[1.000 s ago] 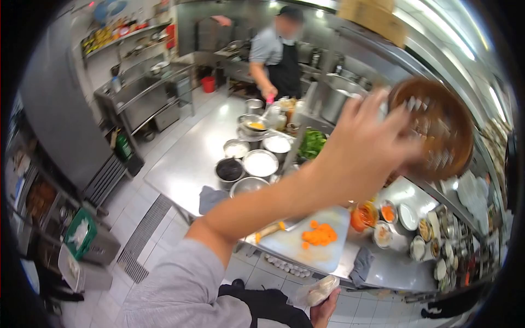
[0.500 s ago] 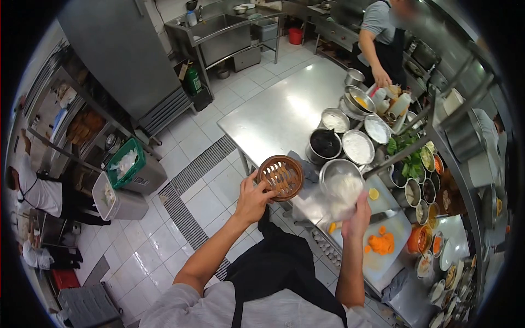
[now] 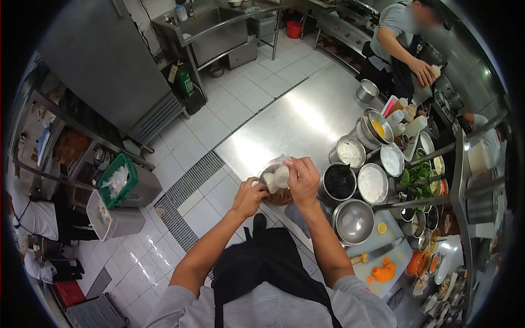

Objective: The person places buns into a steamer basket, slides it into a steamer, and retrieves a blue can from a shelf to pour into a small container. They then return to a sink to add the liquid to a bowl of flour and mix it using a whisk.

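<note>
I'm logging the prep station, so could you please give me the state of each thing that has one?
Clear bag: open, held over the basket by both hands.
Bamboo basket: upright on the steel table, mostly hidden.
Left hand: grip at the bag's side.
Right hand: grip on the bag's top.
Empty steel bowl: upright.
Carrot: sliced, piled on the board.

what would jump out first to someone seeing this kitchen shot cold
Both hands, the left hand and right hand, meet at the near edge of the steel table, working a clear plastic bag of pale lumps over a small bamboo steamer basket. Right of them stands a cluster of metal bowls and orange carrot slices on a cutting board. A co-worker stands at the table's far end.
</note>
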`<state>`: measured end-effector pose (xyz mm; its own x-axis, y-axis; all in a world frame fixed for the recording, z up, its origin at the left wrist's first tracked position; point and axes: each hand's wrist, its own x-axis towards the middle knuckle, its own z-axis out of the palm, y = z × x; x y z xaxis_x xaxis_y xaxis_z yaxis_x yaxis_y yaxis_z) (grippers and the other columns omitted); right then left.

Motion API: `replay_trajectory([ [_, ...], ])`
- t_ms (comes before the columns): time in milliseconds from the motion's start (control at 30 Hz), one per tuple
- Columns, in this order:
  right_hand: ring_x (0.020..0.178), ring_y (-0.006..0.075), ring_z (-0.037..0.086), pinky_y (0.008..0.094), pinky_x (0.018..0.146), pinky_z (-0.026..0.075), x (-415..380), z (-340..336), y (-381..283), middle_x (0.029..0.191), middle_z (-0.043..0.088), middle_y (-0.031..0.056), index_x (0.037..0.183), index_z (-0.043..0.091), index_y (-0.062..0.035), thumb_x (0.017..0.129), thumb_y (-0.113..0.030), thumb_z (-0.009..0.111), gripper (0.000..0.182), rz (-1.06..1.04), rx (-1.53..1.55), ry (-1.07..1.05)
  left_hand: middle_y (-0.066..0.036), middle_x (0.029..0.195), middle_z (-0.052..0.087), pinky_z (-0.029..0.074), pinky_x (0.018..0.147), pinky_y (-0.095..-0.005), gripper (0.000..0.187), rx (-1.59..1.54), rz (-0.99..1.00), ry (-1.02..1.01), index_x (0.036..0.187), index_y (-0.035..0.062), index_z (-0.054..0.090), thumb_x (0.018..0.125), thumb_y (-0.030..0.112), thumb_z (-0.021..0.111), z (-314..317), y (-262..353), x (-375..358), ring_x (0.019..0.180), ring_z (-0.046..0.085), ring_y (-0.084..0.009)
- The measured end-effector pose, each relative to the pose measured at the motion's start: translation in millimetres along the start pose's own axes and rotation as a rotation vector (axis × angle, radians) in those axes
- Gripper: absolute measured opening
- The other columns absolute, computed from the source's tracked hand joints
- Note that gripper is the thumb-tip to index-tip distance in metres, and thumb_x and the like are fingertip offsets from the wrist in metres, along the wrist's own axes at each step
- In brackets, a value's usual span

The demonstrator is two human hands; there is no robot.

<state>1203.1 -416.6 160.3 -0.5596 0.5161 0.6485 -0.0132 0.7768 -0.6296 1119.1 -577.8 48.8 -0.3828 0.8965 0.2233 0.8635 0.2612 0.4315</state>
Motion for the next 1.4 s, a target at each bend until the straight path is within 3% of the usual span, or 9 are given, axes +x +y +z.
replay_trajectory([
  [267,0.060,0.0234,0.055,0.0336,0.054,0.042,34,-10,12,0.072,0.059,0.0110,0.084,0.066,0.0007,0.084,-0.003,0.066,0.004,0.190,-0.082,0.103,-0.002,0.113,0.059,0.044,0.093,-0.0427,0.028,-0.047,0.007,0.039,0.098,0.0147,0.071,0.072,0.005,0.068,-24,-36,28,0.115,0.050,-0.0284],
  [567,0.067,0.0246,0.059,0.0327,0.063,0.047,11,19,-62,0.075,0.061,0.0127,0.087,0.066,-0.0005,0.082,-0.004,0.066,0.007,0.069,0.012,-0.155,-0.013,0.125,0.056,0.051,0.086,-0.0367,0.058,-1.160,-0.260,-0.004,0.119,0.0057,0.057,0.068,0.015,0.083,-115,-26,44,0.108,0.059,-0.0251],
  [700,0.082,0.0272,0.062,0.0362,0.075,0.049,10,66,-92,0.087,0.063,0.0146,0.093,0.067,-0.0020,0.082,-0.009,0.067,0.013,-0.056,0.060,-0.388,-0.013,0.114,0.063,0.049,0.090,-0.0337,0.038,-1.015,0.145,0.084,0.109,0.0033,0.062,0.074,0.006,0.077,-113,-69,33,0.106,0.061,-0.0251],
  [933,0.116,0.0416,0.048,0.0487,0.099,0.040,-37,80,41,0.125,0.052,0.0245,0.132,0.048,-0.0018,0.080,-0.033,0.071,0.066,0.272,-0.714,-0.335,-0.016,0.103,0.067,0.051,0.079,-0.0340,0.024,-0.394,-0.687,0.373,0.096,0.0001,0.066,0.077,0.015,0.072,-185,-274,-92,0.092,0.065,-0.0312],
  [1100,0.109,0.0443,0.051,0.0481,0.096,0.041,-41,110,41,0.116,0.053,0.0290,0.137,0.045,-0.0034,0.072,-0.043,0.077,0.083,0.550,-0.803,-0.220,-0.023,0.109,0.064,0.049,0.087,-0.0425,0.052,0.326,-1.120,0.575,0.109,-0.0043,0.063,0.081,0.039,0.069,-233,-497,-303,0.094,0.063,-0.0382],
  [1200,0.111,0.0457,0.049,0.0489,0.098,0.039,-48,132,37,0.119,0.051,0.0321,0.137,0.044,0.0003,0.069,-0.051,0.077,0.091,0.552,-0.836,-0.131,-0.021,0.120,0.059,0.045,0.094,-0.0428,0.058,0.587,-0.989,0.510,0.118,0.0001,0.059,0.080,0.041,0.070,-274,-639,-422,0.108,0.057,-0.0385],
  [1267,0.114,0.0467,0.046,0.0494,0.101,0.036,-44,130,32,0.123,0.049,0.0339,0.137,0.041,0.0037,0.067,-0.058,0.076,0.100,0.710,-0.849,-0.129,-0.026,0.130,0.052,0.039,0.099,-0.0513,0.045,1.061,-1.103,-0.063,0.126,0.0160,0.060,0.095,0.045,0.045,-294,-750,-496,0.123,0.047,-0.0421],
  [1333,0.118,0.0453,0.042,0.0488,0.102,0.036,-39,140,18,0.125,0.048,0.0337,0.138,0.040,0.0033,0.066,-0.056,0.077,0.100,0.860,-0.809,-0.081,-0.022,0.132,0.050,0.039,0.101,-0.0492,0.062,1.352,-1.160,0.116,0.134,0.0050,0.049,0.092,0.049,0.054,-337,-710,-447,0.122,0.046,-0.0405],
  [1400,0.118,0.0448,0.042,0.0474,0.102,0.036,-49,140,27,0.127,0.045,0.0337,0.139,0.037,0.0026,0.064,-0.051,0.080,0.102,0.914,-0.623,0.004,-0.024,0.140,0.043,0.033,0.107,-0.0513,0.075,0.825,-1.144,0.681,0.137,0.0021,0.042,0.082,0.045,0.070,-366,-702,-409,0.131,0.037,-0.0414],
])
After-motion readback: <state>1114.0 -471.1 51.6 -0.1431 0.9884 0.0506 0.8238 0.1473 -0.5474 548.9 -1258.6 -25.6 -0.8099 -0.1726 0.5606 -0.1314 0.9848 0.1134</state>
